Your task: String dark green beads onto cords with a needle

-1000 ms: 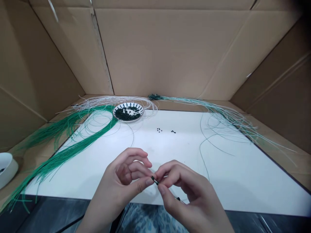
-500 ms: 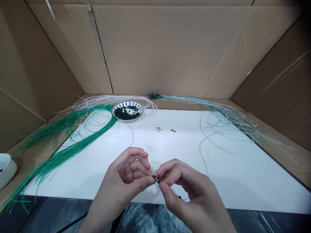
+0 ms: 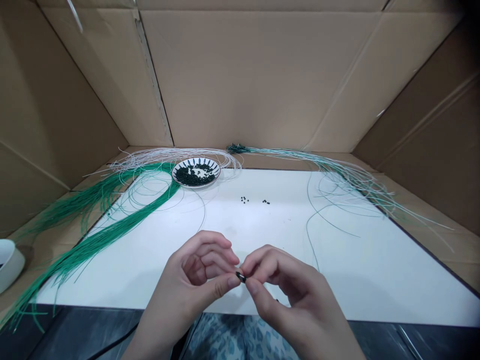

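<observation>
Close to the white board's front edge, my left hand and my right hand meet fingertip to fingertip. Between them they pinch a small dark piece with a pale shiny middle; its exact kind is too small to make out. The left thumb and forefinger have its left end, the right thumb and forefinger its right end. The other left fingers curl loosely above. Farther out on the board lie two little groups of tiny dark beads, one left and one right.
A patterned plate of dark beads stands at the back left. Green strands spread along the left, white strands behind. A bundle of pale green strands runs back right. A white bowl sits far left; cardboard walls enclose the board.
My hands stay almost in place, both still pinching the small dark piece. The left fingers have shifted slightly towards the right hand. The whole view has moved a little.
</observation>
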`<state>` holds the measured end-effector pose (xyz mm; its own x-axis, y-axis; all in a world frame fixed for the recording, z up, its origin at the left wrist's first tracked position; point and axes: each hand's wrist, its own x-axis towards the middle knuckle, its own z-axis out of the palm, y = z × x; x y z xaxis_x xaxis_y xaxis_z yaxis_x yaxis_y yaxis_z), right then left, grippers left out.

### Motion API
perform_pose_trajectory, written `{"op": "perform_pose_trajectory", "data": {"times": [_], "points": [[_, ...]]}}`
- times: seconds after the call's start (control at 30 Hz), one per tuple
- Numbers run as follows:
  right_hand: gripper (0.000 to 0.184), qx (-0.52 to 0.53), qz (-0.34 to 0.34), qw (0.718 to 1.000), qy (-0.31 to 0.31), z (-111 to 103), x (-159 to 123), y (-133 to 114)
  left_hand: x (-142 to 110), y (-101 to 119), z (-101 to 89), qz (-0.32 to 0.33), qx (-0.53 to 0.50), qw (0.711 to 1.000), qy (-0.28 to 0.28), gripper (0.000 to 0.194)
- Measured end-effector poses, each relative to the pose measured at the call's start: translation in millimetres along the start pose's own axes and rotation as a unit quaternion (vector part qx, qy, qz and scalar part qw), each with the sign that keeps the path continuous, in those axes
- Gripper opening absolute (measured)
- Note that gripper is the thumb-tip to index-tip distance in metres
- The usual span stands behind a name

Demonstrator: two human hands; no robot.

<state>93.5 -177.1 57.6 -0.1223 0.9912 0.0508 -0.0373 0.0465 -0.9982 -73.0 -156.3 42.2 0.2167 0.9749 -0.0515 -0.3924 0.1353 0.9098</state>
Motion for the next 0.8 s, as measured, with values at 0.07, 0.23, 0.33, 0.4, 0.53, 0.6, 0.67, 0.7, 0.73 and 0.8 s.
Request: {"op": "perform_pose_trajectory", "data": {"times": [0.07,0.23,0.33,0.4,0.53,0.6,0.67,0.7,0.73,0.8], "points": [[0.017,0.021,0.014,1.000,0.002,0.2,0.5,-0.1,-0.7,0.5,3.9,-0.003,-0.004,1.000,0.004,0.024],[0.016,0.052,0.029,0.998,0.006,0.6,1.0,-1.0,-1.9,1.2,11.1,-0.005,-0.012,0.999,0.035,0.026],[0.016,0.064,0.037,0.997,0.009,0.7,0.8,-1.7,-1.8,1.7,12.1,-0.012,-0.020,0.999,0.038,0.027],[0.016,0.069,0.041,0.997,0.011,0.7,0.6,-2.1,-1.7,1.9,12.1,-0.015,-0.022,0.999,0.038,0.027],[0.017,0.074,0.050,0.996,0.012,1.1,0.2,-2.8,-1.8,2.1,12.2,-0.017,-0.030,0.999,0.036,0.026],[0.018,0.077,0.057,0.995,0.014,1.6,0.2,-3.0,-1.9,2.2,12.3,-0.018,-0.033,0.999,0.034,0.026],[0.019,0.083,0.064,0.994,0.015,1.9,0.5,-2.9,-2.0,2.4,12.1,-0.021,-0.038,0.999,0.032,0.026],[0.019,0.088,0.065,0.994,0.015,1.9,0.6,-2.7,-2.0,2.4,11.9,-0.024,-0.040,0.998,0.030,0.026],[0.020,0.095,0.067,0.993,0.013,1.8,0.8,-2.5,-2.0,2.4,11.6,-0.025,-0.042,0.998,0.029,0.026],[0.020,0.106,0.071,0.992,0.008,1.3,1.2,-1.8,-2.1,2.5,11.2,-0.025,-0.038,0.999,0.026,0.026]]}}
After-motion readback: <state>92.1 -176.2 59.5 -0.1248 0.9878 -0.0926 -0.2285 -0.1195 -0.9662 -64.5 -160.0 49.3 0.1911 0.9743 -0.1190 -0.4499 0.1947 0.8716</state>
